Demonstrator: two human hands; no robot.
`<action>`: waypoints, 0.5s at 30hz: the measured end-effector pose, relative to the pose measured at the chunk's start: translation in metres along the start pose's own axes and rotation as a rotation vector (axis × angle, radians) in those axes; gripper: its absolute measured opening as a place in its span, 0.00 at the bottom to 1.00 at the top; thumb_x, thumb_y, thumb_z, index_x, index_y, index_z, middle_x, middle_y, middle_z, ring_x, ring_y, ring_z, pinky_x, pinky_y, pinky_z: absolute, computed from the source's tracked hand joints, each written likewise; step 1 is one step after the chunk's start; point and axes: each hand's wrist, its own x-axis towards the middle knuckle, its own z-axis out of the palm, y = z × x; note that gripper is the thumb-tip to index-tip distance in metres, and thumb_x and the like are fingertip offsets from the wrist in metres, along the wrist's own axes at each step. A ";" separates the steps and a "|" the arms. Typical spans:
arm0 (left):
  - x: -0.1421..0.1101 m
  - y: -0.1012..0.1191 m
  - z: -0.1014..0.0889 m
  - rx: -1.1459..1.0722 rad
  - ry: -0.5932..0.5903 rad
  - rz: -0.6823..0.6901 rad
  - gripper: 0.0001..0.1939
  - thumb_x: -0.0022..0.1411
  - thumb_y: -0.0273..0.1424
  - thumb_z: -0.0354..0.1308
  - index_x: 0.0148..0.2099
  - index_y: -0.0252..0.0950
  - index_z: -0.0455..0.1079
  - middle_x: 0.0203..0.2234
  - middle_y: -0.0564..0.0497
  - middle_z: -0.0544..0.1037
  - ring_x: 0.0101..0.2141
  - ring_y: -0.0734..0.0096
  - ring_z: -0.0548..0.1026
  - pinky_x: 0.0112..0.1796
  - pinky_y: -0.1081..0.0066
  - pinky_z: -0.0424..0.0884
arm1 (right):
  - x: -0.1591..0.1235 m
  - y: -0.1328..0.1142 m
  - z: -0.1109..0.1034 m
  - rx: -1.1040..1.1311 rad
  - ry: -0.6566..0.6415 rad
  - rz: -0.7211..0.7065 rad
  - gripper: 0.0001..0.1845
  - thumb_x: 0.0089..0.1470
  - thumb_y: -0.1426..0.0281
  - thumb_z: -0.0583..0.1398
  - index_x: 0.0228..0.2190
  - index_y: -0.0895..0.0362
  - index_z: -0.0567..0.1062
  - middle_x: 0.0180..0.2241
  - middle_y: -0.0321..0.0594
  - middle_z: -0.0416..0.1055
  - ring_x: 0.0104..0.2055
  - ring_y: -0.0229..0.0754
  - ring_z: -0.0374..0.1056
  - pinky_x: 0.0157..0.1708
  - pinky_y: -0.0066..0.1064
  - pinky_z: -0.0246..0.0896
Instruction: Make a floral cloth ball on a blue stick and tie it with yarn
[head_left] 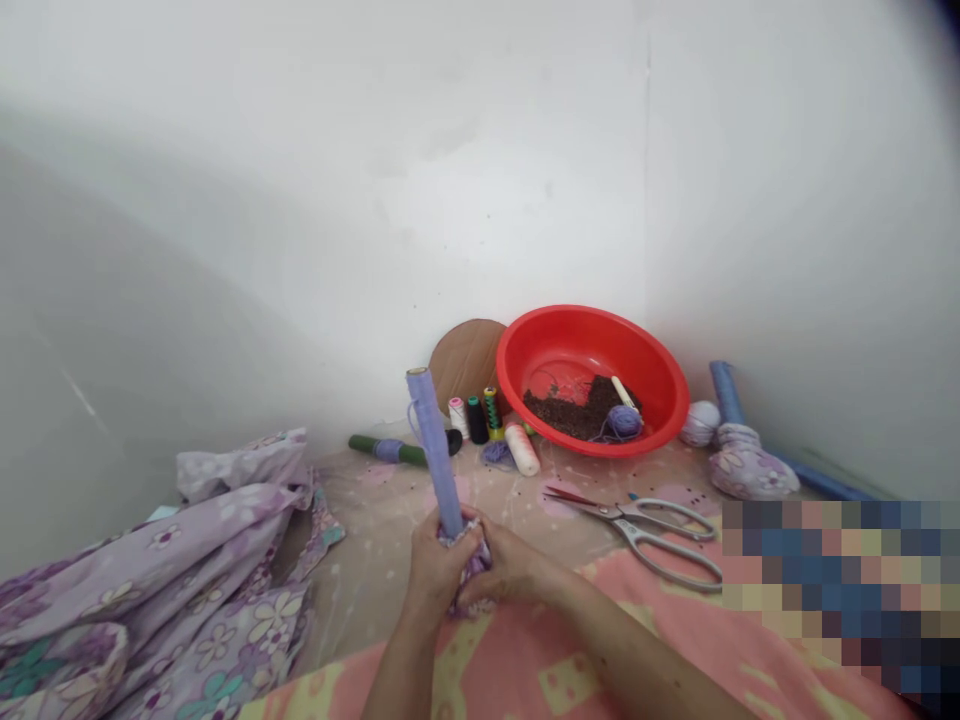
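The purple tube (435, 450) stands just left of the middle of the frame, its lower end in floral cloth (477, 568). The left hand (435, 565) and right hand (504, 568) are closed around this cloth, gripping it. Behind the tube, a green rod (365, 446) is partly hidden by it. Right of centre, a red basin (525, 335) holds dark crumbs (566, 415) and a purple yarn ball (623, 421); 3 upright thread spools (476, 420) stand left of it. Open scissors (621, 515) lie at lower right, floral fabric (217, 560) at lower left. The tube's long axis is nearly upright, its top end leaning toward the upper left.
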 end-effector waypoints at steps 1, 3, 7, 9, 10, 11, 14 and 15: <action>0.000 0.000 0.003 -0.001 0.012 0.006 0.07 0.38 0.28 0.59 0.26 0.34 0.68 0.19 0.53 0.73 0.23 0.70 0.70 0.27 0.74 0.65 | 0.000 0.000 0.000 0.007 0.010 -0.012 0.47 0.23 0.72 0.68 0.49 0.51 0.58 0.40 0.36 0.65 0.43 0.43 0.61 0.42 0.32 0.57; -0.001 0.000 0.010 -0.023 0.021 0.008 0.07 0.38 0.27 0.58 0.26 0.34 0.68 0.20 0.53 0.73 0.24 0.70 0.70 0.28 0.73 0.65 | 0.000 -0.003 -0.001 0.010 0.011 -0.025 0.43 0.25 0.72 0.67 0.47 0.51 0.61 0.37 0.34 0.66 0.40 0.42 0.63 0.40 0.31 0.58; -0.001 -0.002 0.019 -0.087 0.020 -0.040 0.08 0.39 0.27 0.58 0.27 0.34 0.66 0.21 0.53 0.73 0.25 0.70 0.70 0.28 0.73 0.65 | -0.001 -0.007 -0.008 -0.022 0.016 -0.049 0.37 0.26 0.72 0.67 0.43 0.52 0.65 0.36 0.33 0.67 0.38 0.41 0.63 0.40 0.32 0.58; -0.001 -0.003 0.022 -0.108 0.036 -0.059 0.08 0.39 0.26 0.58 0.28 0.34 0.65 0.22 0.53 0.72 0.26 0.71 0.70 0.28 0.73 0.65 | -0.002 -0.006 -0.010 -0.038 0.039 -0.059 0.36 0.26 0.74 0.66 0.43 0.52 0.65 0.36 0.33 0.67 0.38 0.41 0.63 0.41 0.31 0.58; -0.002 -0.004 0.023 -0.121 0.042 -0.065 0.09 0.39 0.27 0.58 0.28 0.34 0.65 0.22 0.53 0.72 0.26 0.70 0.70 0.28 0.73 0.65 | -0.002 -0.004 -0.011 -0.038 0.049 -0.059 0.35 0.27 0.75 0.65 0.43 0.52 0.65 0.36 0.33 0.67 0.38 0.40 0.63 0.40 0.31 0.58; -0.001 -0.006 0.024 -0.135 0.048 -0.070 0.09 0.39 0.27 0.58 0.28 0.34 0.65 0.22 0.53 0.72 0.26 0.70 0.70 0.28 0.73 0.65 | -0.003 -0.003 -0.010 -0.030 0.056 -0.061 0.35 0.28 0.76 0.64 0.43 0.52 0.65 0.36 0.33 0.67 0.37 0.40 0.64 0.39 0.31 0.59; 0.000 -0.010 0.026 -0.156 0.044 -0.092 0.11 0.40 0.31 0.59 0.30 0.34 0.65 0.22 0.53 0.71 0.25 0.71 0.69 0.29 0.73 0.65 | -0.003 -0.001 -0.008 0.003 0.076 -0.080 0.31 0.32 0.79 0.60 0.43 0.52 0.66 0.35 0.33 0.68 0.35 0.39 0.64 0.37 0.30 0.59; 0.000 -0.012 0.027 -0.157 0.042 -0.091 0.12 0.41 0.32 0.59 0.30 0.34 0.65 0.22 0.53 0.71 0.26 0.71 0.69 0.29 0.73 0.65 | -0.003 0.000 -0.007 0.012 0.082 -0.091 0.30 0.33 0.79 0.59 0.43 0.52 0.66 0.35 0.33 0.68 0.35 0.39 0.64 0.37 0.30 0.59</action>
